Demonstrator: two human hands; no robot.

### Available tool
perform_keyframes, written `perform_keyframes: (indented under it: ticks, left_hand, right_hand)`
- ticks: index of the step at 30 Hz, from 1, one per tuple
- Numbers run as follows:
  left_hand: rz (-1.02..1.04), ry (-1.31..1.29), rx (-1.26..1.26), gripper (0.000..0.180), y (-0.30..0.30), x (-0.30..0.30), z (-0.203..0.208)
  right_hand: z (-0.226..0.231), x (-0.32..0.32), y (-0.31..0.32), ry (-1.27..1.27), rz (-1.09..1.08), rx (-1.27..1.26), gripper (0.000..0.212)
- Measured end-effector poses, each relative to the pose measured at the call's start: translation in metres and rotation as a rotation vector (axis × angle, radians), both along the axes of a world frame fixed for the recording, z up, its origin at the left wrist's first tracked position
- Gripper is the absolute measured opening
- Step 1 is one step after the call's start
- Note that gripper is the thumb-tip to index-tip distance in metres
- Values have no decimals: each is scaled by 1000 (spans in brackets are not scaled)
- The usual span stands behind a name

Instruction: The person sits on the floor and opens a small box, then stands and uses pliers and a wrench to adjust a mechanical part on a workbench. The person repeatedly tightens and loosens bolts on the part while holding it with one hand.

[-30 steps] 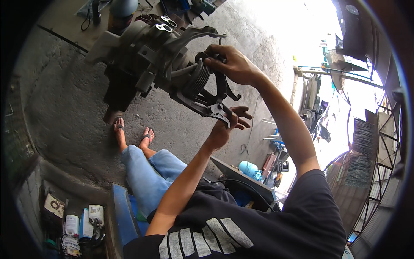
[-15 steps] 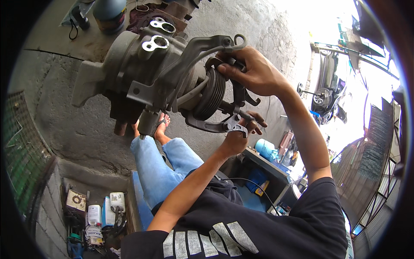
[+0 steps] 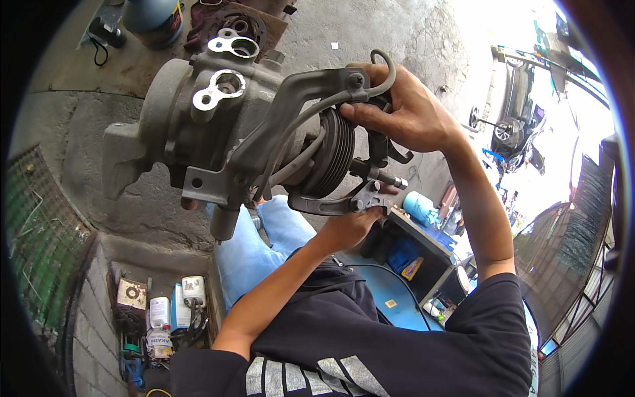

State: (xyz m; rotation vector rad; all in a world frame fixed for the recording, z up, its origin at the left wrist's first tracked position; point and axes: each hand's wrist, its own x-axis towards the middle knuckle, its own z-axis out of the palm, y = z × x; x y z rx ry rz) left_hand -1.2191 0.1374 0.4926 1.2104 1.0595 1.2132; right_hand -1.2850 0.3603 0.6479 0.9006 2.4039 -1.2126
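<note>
A grey air-conditioning compressor [image 3: 211, 126] with a ribbed belt pulley [image 3: 337, 152] fills the upper middle, its pulley facing right. A dark jaw puller [image 3: 324, 205] sits around the pulley, with its jaws hooked at the pulley's edge and its centre screw [image 3: 383, 173] pointing right. My right hand [image 3: 413, 112] is closed on the puller's upper jaw, thumb near the pulley rim, beside the bracket's curved tube [image 3: 291, 135]. Below, my left hand [image 3: 354, 228] is closed at the lower jaw and its linkage; its fingers are partly hidden behind the puller.
A blue jug [image 3: 152, 23] and a dark flashlight-like object [image 3: 106, 32] lie at the far left. Bottles and boxes [image 3: 162, 311] stand in a low walled corner at the near left. At the right is a bench [image 3: 423, 248] with a light-blue canister [image 3: 418, 206].
The compressor, puller and both hands appear slightly lower in the view, as the whole view has shifted. The compressor looks tilted a little differently. Both hands stay on the puller.
</note>
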Motion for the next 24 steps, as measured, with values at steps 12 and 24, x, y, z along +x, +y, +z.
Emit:
perform_keyframes:
  ticks: [12,24]
  left_hand:
    - [852,-871,-532,40,-11,-98,112]
    - [1116,-901,-465,23,17,-65,118]
  right_hand:
    - [-2,7,0,59,-12,-30,31]
    - [-13,12,1,159,73,41,30]
